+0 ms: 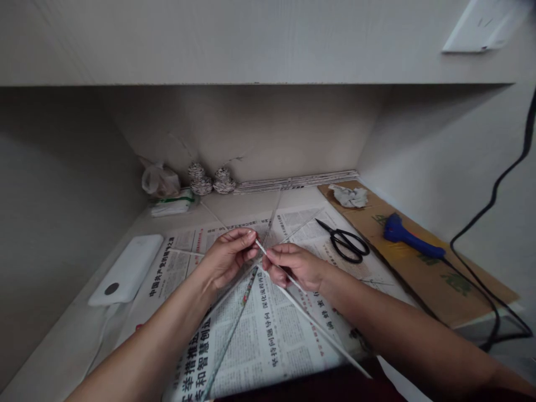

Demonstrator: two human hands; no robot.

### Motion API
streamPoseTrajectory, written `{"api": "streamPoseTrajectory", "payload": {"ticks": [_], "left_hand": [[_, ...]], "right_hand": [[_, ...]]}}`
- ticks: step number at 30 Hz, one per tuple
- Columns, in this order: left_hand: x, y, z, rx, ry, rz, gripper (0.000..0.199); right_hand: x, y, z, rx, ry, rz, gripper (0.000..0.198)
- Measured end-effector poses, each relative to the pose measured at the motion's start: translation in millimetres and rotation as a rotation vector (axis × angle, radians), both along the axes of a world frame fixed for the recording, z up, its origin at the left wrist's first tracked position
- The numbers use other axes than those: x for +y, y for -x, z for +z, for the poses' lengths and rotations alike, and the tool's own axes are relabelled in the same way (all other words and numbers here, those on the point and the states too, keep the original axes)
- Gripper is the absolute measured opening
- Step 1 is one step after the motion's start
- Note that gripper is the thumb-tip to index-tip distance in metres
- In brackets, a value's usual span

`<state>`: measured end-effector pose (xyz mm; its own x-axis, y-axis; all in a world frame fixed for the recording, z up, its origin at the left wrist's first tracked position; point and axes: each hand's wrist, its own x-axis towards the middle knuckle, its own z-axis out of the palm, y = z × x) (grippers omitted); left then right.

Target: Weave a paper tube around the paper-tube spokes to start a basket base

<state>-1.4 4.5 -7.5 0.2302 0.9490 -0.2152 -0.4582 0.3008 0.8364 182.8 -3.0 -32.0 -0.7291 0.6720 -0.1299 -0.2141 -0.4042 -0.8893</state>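
Note:
My left hand pinches a thin white rolled-paper strip between thumb and fingers. Close beside it, my right hand is closed on the same strip. Several other rolled-paper sticks cross under my hands and fan outward, among them a pale stick running to the lower right and a greyish one with coloured spots toward the lower left. My hands hide the place where the sticks meet. Printed newspaper lies spread beneath.
Black scissors lie right of my hands. A blue glue gun with a black cord rests on cardboard, near crumpled paper. A white power bank is at left. Two woven gourd shapes and paper sticks line the back.

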Motion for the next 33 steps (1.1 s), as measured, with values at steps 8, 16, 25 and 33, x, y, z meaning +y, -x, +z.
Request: {"api": "streamPoseTrajectory", "payload": {"ticks": [8, 16, 25, 33], "left_hand": [[1.6, 0.9, -0.1, -0.004, -0.027, 0.024, 0.021], [1.6, 1.4, 0.2, 0.004, -0.014, 0.05, 0.016], [2.5, 0.6, -1.1, -0.008, -0.009, 0.075, 0.02], [4.5, 1.9, -3.4, -0.01, -0.018, 0.071, 0.02]], "right_hand": [[-2.4, 6.7, 0.0, -0.261, -0.393, -0.25, 0.033], [-1.3, 3.0, 1.0, -0.002, -0.008, -0.073, 0.035], [-0.9, 0.9, 1.6, 0.017, 0.073, -0.038, 0.034], [-2.2, 2.7, 1.6, -0.092, -0.059, -0.057, 0.035]]}}
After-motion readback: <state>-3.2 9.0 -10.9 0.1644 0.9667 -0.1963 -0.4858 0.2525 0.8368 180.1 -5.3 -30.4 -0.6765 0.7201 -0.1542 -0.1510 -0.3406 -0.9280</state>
